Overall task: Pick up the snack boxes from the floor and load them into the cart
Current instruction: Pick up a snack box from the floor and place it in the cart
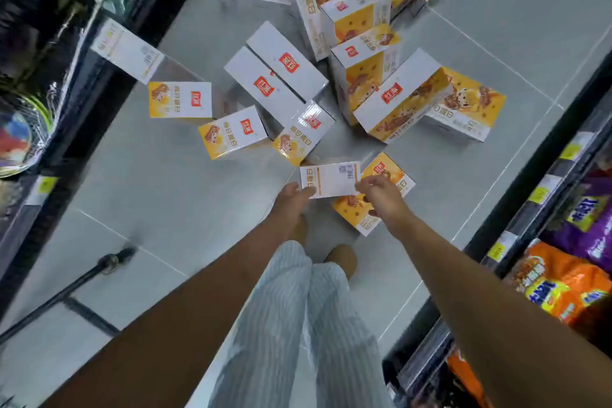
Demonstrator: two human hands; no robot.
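Snack box (331, 179), white side up, was held low over the floor (159, 195) between both hands: the left grip (293, 200) pinched its near left corner and the right grip (381, 197) clasped its right edge. It sat just over another box (389, 175) lying on the tiles, with the scattered pile (278, 76) just beyond. To do the lift well, the fingers probably needed to reach further along the sides, since a corner pinch could let the box twist or slip. It should rise level, clear of its neighbour, then swing left towards the wheeled black frame (111, 262), likely the cart, keeping off the stocked shelf (563, 275) at right.
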